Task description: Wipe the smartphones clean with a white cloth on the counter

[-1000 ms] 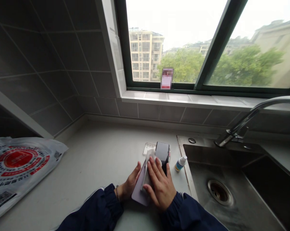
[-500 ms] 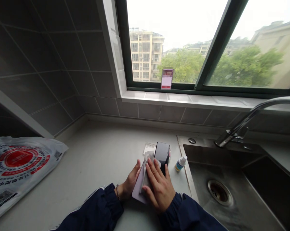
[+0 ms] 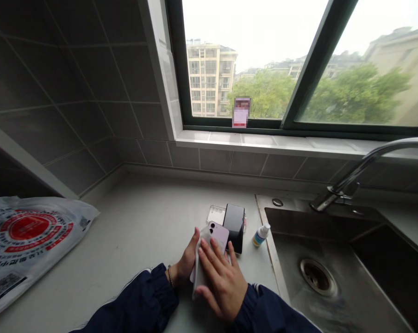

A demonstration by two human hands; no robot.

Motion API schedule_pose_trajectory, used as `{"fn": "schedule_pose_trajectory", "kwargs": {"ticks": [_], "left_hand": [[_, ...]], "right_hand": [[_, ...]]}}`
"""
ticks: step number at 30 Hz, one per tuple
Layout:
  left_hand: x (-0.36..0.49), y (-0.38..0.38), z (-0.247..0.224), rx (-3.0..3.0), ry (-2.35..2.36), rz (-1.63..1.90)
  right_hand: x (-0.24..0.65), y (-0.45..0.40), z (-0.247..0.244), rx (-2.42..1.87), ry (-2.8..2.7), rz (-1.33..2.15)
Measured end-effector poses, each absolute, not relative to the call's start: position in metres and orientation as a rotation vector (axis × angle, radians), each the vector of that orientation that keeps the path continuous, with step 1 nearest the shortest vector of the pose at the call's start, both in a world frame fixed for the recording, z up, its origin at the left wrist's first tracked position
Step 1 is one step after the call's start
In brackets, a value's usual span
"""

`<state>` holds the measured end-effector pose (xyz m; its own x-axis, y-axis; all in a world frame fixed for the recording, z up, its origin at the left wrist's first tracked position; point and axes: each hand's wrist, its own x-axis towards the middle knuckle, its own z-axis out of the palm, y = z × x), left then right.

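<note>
While the left hand [image 3: 184,264] is holding the pale purple phone [image 3: 220,234] by its side edge, the right hand [image 3: 220,276] is lying wide and flat over a whitish cloth [image 3: 199,274] on the phone's back, fingers extended. The phone's camera end is pointing away from the person, above the surface [image 3: 142,222]. A dark phone [image 3: 234,226] is lying just beyond, beside a clear case [image 3: 215,213], and a small bottle [image 3: 259,237] is standing near the sink [image 3: 270,252].
</note>
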<state>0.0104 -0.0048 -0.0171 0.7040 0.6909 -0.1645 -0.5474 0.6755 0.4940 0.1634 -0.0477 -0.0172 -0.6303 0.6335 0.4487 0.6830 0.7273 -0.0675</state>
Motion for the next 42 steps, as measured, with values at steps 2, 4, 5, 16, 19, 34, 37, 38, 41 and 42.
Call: {"fn": "schedule_pose_trajectory", "kwargs": {"ticks": [2, 4, 5, 16, 19, 34, 37, 38, 41, 42], "left_hand": [[0.01, -0.005, -0.013, 0.374, 0.387, 0.677], [0.009, -0.005, -0.009, 0.342, 0.398, 0.674], [0.009, -0.004, -0.008, 0.331, 0.396, 0.684], [0.01, -0.002, -0.01, 0.389, 0.395, 0.768], [0.013, -0.006, -0.011, 0.455, 0.391, 0.71], [0.013, -0.007, -0.019, 0.577, 0.33, 0.756], [0.012, -0.006, -0.018, 0.445, 0.381, 0.75], [0.012, -0.006, -0.016, 0.408, 0.402, 0.73], [0.011, -0.006, -0.012, 0.345, 0.424, 0.676], [0.012, -0.006, -0.011, 0.339, 0.422, 0.679]], "right_hand": [[0.159, -0.055, -0.013, -0.949, -2.508, -0.116], [0.158, -0.058, -0.01, -0.921, -2.509, -0.087], [0.159, -0.058, -0.01, -0.905, -2.501, -0.076], [0.187, -0.026, -0.018, -1.156, -2.342, -0.229], [0.187, -0.024, -0.021, -1.257, -2.316, -0.227], [0.173, -0.036, -0.018, -1.085, -2.44, -0.146], [0.167, -0.043, -0.015, -0.98, -2.493, -0.14], [0.166, -0.045, -0.014, -0.955, -2.501, -0.132], [0.163, -0.05, -0.011, -0.894, -2.475, -0.102], [0.163, -0.051, -0.011, -0.877, -2.462, -0.097]]}}
